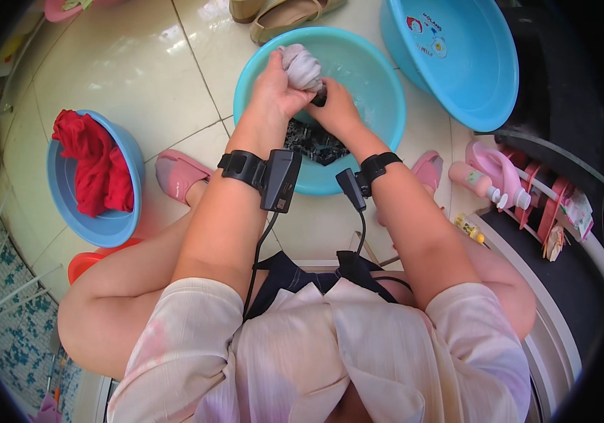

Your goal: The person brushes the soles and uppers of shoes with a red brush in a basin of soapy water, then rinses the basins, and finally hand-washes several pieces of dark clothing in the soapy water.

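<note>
Over a turquoise basin [398, 134] with water in it, my two hands are close together. My left hand [274, 90] is closed around a bunched pale grey cloth [302, 68], which bulges up above the fingers. Against its lower end, my right hand [339, 109] is closed on a small dark bit of cloth [320, 96]; whether this joins the pale cloth cannot be made out. Below my wrists a black patterned cloth [312, 144] lies in the water, partly hidden by my hands.
At left, a blue basin [133, 158] holds red cloth [90, 166]; a red basin [80, 266] is partly hidden below it. A larger blue basin [450, 63] stands tilted at upper right. Beige shoes [281, 20] sit beyond. Pink bottles [472, 180] and a rack [552, 204] are at right.
</note>
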Available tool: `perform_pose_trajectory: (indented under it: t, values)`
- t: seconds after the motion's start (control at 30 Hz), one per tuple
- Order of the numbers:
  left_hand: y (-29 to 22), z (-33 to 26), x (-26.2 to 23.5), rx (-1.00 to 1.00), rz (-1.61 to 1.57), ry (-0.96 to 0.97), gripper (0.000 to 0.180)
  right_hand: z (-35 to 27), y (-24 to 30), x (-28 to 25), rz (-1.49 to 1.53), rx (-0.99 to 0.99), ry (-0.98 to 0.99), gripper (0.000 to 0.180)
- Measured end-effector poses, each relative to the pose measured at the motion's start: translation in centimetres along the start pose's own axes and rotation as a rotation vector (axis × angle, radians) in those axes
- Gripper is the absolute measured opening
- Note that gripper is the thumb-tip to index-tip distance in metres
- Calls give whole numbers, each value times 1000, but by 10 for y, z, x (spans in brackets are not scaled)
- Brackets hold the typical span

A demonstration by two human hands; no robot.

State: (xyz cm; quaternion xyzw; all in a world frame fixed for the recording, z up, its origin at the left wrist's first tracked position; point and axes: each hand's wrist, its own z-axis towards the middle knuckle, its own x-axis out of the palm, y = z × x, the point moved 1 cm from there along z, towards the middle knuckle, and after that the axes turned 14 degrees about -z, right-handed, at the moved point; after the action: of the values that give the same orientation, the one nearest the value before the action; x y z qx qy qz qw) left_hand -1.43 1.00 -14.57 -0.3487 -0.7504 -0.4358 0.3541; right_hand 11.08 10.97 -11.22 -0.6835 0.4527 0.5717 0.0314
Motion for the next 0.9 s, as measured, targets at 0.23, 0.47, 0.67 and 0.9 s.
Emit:
perform_pose_trajectory:
  t: [0.23,0.47,0.67,0.9]
  values:
    - [66,0,55,209,134,-375,45,-1,-30,-50,-463,40,326,45]
    - [88,6,32,-180,39,-180,35,10,-86,-46,822,452,168,34]
    - [79,-1,11,56,415,-438,32,8,-53,-42,1014,413,298,31]
    - [77,-7,6,560,654,-840,52,13,-23,-23,-159,173,-313,52]
